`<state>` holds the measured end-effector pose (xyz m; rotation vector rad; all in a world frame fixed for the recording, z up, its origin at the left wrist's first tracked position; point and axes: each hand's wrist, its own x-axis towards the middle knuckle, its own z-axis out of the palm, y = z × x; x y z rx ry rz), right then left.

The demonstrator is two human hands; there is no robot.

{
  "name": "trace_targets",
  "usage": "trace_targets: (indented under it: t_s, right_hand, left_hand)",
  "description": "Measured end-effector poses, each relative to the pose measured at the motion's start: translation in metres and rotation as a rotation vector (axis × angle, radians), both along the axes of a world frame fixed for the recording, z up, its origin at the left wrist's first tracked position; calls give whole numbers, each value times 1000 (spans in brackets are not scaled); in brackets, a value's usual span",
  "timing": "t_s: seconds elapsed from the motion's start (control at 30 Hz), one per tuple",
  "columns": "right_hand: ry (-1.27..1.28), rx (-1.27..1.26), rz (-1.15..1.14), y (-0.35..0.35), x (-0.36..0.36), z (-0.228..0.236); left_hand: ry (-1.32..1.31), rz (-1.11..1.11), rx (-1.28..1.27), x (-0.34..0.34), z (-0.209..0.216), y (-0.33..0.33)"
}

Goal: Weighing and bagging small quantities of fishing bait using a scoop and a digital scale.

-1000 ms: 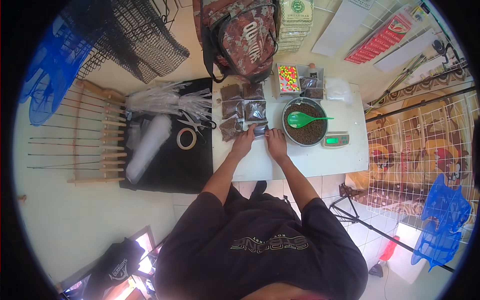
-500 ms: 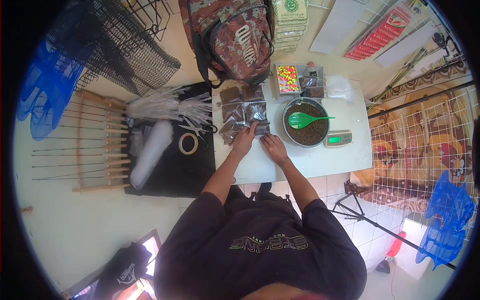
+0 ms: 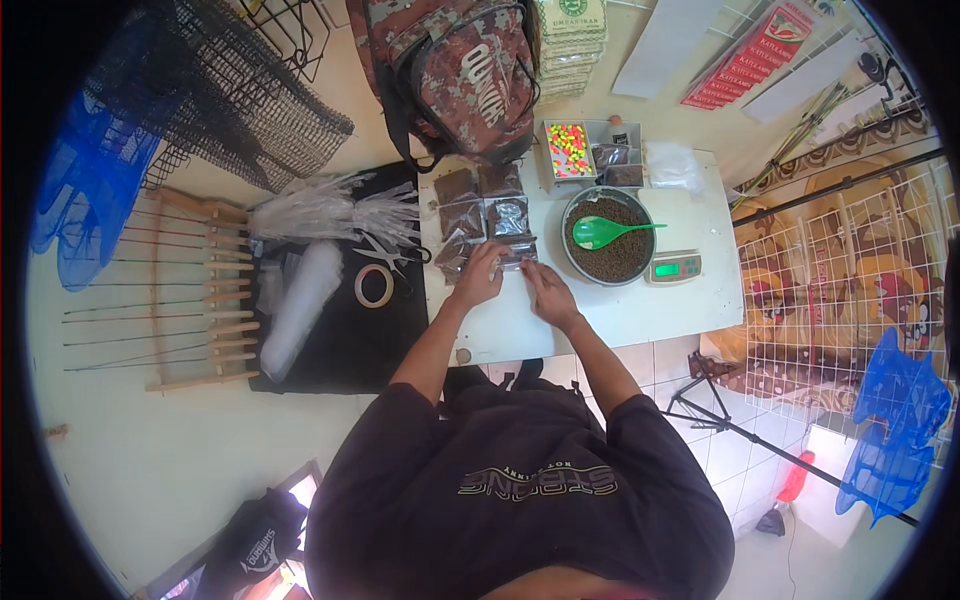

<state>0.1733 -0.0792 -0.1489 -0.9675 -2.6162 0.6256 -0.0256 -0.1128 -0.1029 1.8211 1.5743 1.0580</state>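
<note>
Counted five filled packets (image 3: 460,217) flat left of bowl (image 3: 609,283). Found sixth packet (image 3: 519,245) there, touched by left hand (image 3: 481,276) and right hand (image 3: 549,294); could not tell whether gripped. Judged work part-done, from ample pellets (image 3: 600,265) in bowl. Noted scale (image 3: 675,269) right of bowl on white table (image 3: 670,312), backpack (image 3: 475,95) beyond bowl, leftward.

My bare left hand (image 3: 480,276) was palm down, its fingers (image 3: 492,252) reaching forward and slightly inward, lightly curved. My bare right hand (image 3: 548,294) lay just beside it, knuckles up, angled forward and to the left; how firmly its fingertips (image 3: 529,268) bent I couldn't tell. The two hands were close but apart. My bare left forearm (image 3: 432,345) slanted inward to the wrist, and my bare right forearm (image 3: 606,364) mirrored it, both upper arms covered by short, dark fabric sleeves (image 3: 385,435).
</note>
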Motion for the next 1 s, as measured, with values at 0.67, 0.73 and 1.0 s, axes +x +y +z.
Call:
trace_targets:
  t_s: [0.67,0.73,1.0]
  right_hand:
    - [-41,-98,-27,-6,-3,15]
    - [-34,-84,-35,-6,0,15]
    - [9,-66,13,-4,6,9]
  left_hand:
    - [-94,-113,-219,-8,-5,-8]
    - [-97,-107,-169,-3,3,-7]
    - [-175,-37,-209,1,4,-7]
